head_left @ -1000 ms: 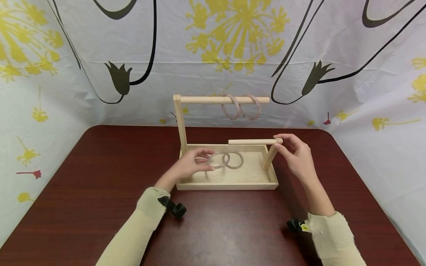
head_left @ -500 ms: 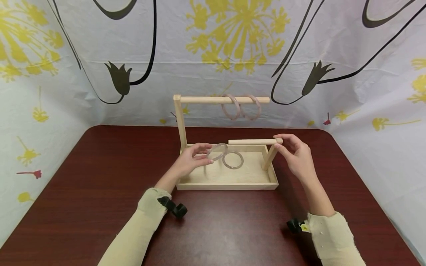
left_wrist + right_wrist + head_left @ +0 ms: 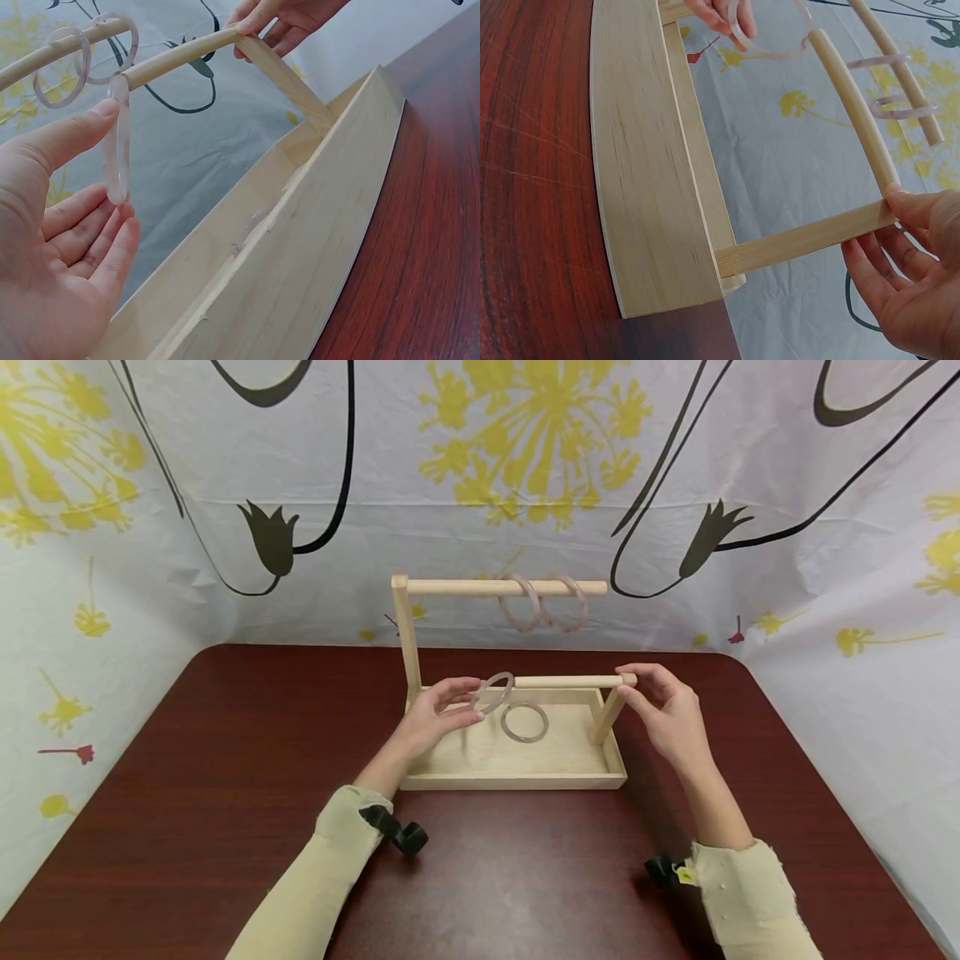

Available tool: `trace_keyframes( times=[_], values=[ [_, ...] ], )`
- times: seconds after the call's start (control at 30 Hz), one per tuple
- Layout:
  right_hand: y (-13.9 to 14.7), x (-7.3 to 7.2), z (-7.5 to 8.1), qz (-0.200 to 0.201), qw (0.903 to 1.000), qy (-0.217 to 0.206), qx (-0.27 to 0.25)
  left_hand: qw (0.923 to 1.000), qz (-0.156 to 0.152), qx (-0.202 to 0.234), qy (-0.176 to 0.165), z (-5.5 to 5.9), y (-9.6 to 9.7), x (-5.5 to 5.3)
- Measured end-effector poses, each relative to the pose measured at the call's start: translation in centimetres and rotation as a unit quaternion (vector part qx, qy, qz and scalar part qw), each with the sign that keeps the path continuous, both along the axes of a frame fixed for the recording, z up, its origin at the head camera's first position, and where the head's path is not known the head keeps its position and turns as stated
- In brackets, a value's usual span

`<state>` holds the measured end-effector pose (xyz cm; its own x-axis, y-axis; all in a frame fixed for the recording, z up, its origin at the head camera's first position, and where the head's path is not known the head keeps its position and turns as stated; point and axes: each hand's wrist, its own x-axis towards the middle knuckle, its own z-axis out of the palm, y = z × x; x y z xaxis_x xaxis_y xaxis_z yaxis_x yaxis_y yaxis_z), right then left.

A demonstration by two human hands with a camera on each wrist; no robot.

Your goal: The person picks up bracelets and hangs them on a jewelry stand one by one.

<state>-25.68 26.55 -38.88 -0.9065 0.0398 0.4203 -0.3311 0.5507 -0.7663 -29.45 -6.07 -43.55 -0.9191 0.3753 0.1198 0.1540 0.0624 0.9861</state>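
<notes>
My left hand (image 3: 435, 718) pinches a pale translucent bangle (image 3: 124, 150) between thumb and fingers. The bangle stands tilted right at the free left end of the lower wooden bar (image 3: 570, 681). At that bar's other end, my right hand (image 3: 667, 710) grips the top of the short post (image 3: 810, 238) with thumb and fingers. A second bangle (image 3: 525, 741) lies flat in the wooden tray (image 3: 510, 782) below. Two more pinkish bangles, a left one (image 3: 537, 610) and a right one (image 3: 585, 606), hang from the upper bar (image 3: 450, 587).
The tall post (image 3: 407, 643) of the stand rises at the tray's left, behind the left hand. The stand sits on a dark red-brown table (image 3: 480, 868). A patterned white cloth (image 3: 337, 610) encloses the back and sides.
My left hand has lifted the bangle from over the tray, up to the lower bar's free end, turning it more upright. The right hand keeps its grip on the post.
</notes>
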Motion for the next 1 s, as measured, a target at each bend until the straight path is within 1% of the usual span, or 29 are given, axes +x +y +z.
trace_keyframes(
  times=[0.17, 0.27, 0.63, 0.73, 0.87, 1.0],
  values=[
    [0.0, 0.0, 0.0, -0.003, 1.0, -0.002, 0.001, 0.9998, -0.004, 0.02, -0.001, 0.1, 0.2, 0.0],
    [0.0, 0.1, 0.0, -0.004, 1.0, -0.004, 0.003, 0.9995, -0.005, 0.031, 0.004, 0.2, 0.2, -0.1],
    [0.1, 0.0, -0.2, -0.003, 1.0, 0.001, 0.003, 0.9989, -0.008, 0.046, 0.009, 0.6, 0.9, -0.4],
    [0.1, 0.0, -0.2, -0.005, 1.0, 0.0, 0.004, 0.999, -0.009, 0.043, 0.011, 0.6, 1.2, -0.5],
    [0.1, 0.0, -0.2, -0.002, 1.0, 0.001, 0.0, 0.9992, -0.009, 0.038, 0.008, 0.8, 1.4, -0.5],
    [0.1, 0.0, -0.2, 0.002, 1.0, 0.002, -0.004, 0.999, -0.012, 0.043, 0.003, 1.1, 1.6, -0.5]
  ],
)
